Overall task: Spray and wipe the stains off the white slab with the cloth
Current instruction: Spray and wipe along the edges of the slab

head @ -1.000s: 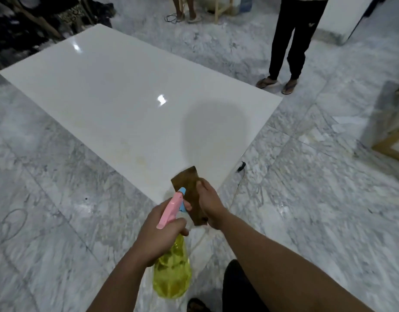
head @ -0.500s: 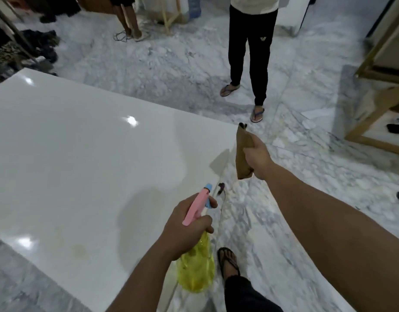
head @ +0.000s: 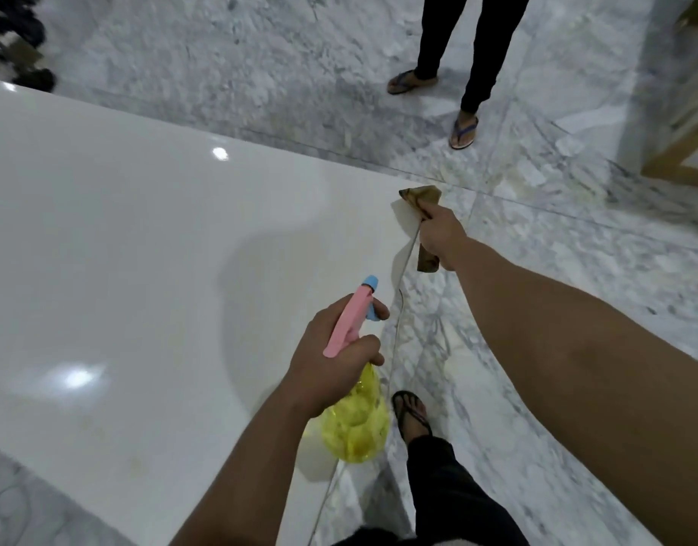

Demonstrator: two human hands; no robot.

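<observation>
A large glossy white slab (head: pixel 142 250) lies on the marble floor and fills the left half of the view. Faint yellowish stains (head: pixel 115 439) show near its front edge. My left hand (head: pixel 331 356) grips a spray bottle (head: pixel 355 419) with a yellow body and a pink trigger head, held over the slab's right edge. My right hand (head: pixel 442 234) is stretched out to the slab's far right corner, closed on a folded brown cloth (head: pixel 422 197) whose top end sits at that corner.
Another person's legs in black trousers and sandals (head: pixel 463 132) stand just beyond the slab's corner. My own sandalled foot (head: pixel 412 413) is beside the slab's right edge. A wooden frame (head: pixel 678 151) stands at the right. Dark clutter (head: pixel 20 45) lies at the top left.
The view has swung closer to the slab's right corner. My right hand has carried the cloth forward to that corner. My left hand still holds the spray bottle over the slab's right edge.
</observation>
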